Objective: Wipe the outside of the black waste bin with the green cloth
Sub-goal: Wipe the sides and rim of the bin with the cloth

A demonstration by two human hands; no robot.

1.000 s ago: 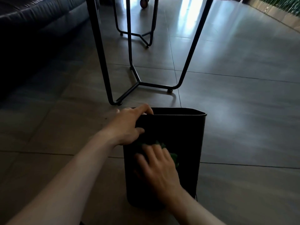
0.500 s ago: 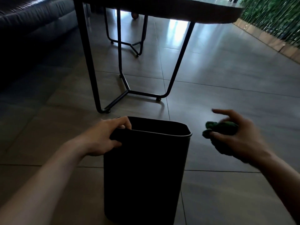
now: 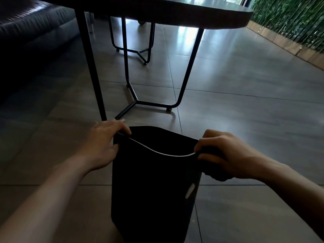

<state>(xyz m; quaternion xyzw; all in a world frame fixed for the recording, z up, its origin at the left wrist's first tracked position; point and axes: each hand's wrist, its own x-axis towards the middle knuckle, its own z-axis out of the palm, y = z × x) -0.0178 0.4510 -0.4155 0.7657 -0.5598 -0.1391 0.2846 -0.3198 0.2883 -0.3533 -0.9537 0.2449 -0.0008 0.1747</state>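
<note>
Far left: dark sofa (image 3: 35, 27), well apart from the work. Nearer the middle, on the tiled floor (image 3: 245, 120): black metal table legs (image 3: 128, 67) under a dark tabletop (image 3: 175, 9), just beyond the bin.

Left hand (image 3: 103, 144): closed on the left end of the bin's rim, fingers over the top edge, thumb on the outer wall.

Centre, near: black waste bin (image 3: 152, 190), standing on the floor between both forearms, long axis roughly upright but leaning a little, open mouth up and away, slot handle on its right wall.

Right hand (image 3: 226, 155): closed on the right end of the rim; dark bunched mass under the palm, probably the green cloth (image 3: 217, 176), colour impossible to confirm in this light, pressed against the right outer wall.

Judged for the coming move: right wall directly under the cloth hand, running downward from it; left hand free to steady.

Far right: green plant wall (image 3: 289, 20).
</note>
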